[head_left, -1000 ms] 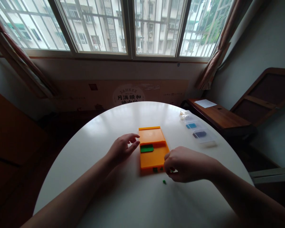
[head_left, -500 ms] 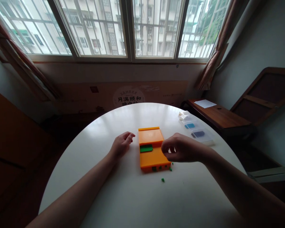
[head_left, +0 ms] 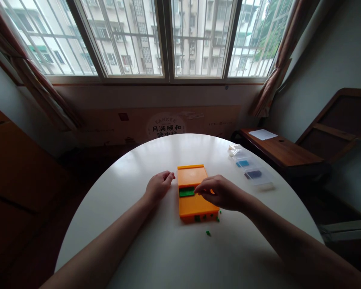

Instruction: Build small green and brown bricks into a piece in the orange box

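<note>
An orange tray (head_left: 195, 206) lies in the middle of the round white table (head_left: 168, 249). A green studded plate (head_left: 186, 192) sits in the tray's recess. My right hand (head_left: 219, 192) hovers over the tray with its fingertips pinched together at the right end of the green plate; what it pinches is too small to see. My left hand (head_left: 159, 186) rests on the table against the tray's left side, fingers loosely curled. Tiny green pieces (head_left: 208, 233) lie on the table by the tray's near edge.
Clear plastic bags (head_left: 252, 174) with white, blue and dark pieces lie at the table's right side. A wooden side table with a paper sheet (head_left: 263, 134) stands to the right. Barred windows and a cardboard panel (head_left: 165, 124) are behind.
My right hand rose from the small green pieces at the tray's near edge and moved forward and left to the green plate. My left hand's fingers curled in beside the tray.
</note>
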`<action>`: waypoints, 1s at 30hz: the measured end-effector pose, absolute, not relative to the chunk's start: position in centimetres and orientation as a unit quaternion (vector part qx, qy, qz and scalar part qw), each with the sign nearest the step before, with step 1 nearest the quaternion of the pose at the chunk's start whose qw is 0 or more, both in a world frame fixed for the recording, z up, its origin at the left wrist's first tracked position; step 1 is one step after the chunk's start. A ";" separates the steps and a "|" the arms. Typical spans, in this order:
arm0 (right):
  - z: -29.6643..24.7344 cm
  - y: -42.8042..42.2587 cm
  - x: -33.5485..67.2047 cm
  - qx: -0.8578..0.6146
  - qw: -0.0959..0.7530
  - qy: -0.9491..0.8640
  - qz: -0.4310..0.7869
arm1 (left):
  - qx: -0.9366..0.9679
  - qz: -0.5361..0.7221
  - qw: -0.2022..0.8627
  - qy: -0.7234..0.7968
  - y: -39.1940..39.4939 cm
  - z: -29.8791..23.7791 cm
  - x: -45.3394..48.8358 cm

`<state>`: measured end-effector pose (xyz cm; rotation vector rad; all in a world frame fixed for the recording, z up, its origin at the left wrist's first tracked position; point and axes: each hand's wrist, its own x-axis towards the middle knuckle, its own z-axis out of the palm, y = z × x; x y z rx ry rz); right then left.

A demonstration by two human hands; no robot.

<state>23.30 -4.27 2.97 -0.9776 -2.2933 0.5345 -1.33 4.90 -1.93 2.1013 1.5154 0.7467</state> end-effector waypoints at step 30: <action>0.5 -4.5 23.2 -0.484 0.350 -0.754 0.274 | 0.877 0.326 0.013 0.353 0.0 2.2 -1.2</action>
